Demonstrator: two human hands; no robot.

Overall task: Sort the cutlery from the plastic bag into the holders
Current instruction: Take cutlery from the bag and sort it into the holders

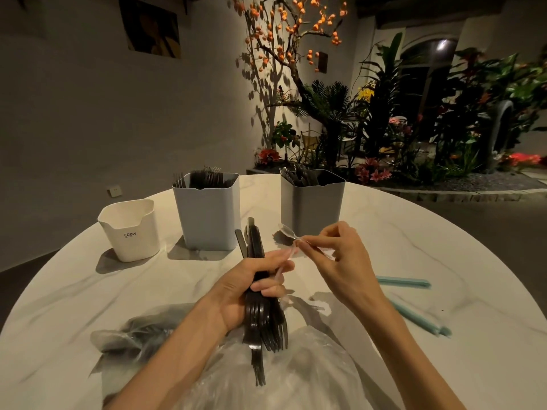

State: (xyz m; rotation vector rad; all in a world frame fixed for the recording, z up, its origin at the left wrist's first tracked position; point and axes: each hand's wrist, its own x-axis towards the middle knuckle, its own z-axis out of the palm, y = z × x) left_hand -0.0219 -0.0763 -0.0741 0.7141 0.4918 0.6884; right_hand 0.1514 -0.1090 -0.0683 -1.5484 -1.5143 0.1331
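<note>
Far to my left on the round marble table [414, 232] stands a small white holder [130, 229], with nothing showing above its rim. Just beside it to the right is a taller pale blue holder [207, 214] with dark forks poking over its rim. Near me on the left lies a clear plastic bag [133, 338] with dark cutlery inside; more crumpled plastic spreads under my forearms. My left hand [251, 288] is curled round a bundle of black forks [263, 324], tines pointing toward me, handles sticking out past my fingers toward the holders. Behind stands a grey holder [313, 202] with dark and clear cutlery in it. My right hand [340, 258] pinches a clear plastic spoon [288, 232] by its handle, bowl pointing at the grey holder, above the table. Two teal strips [405, 282] lie on the table at the right
</note>
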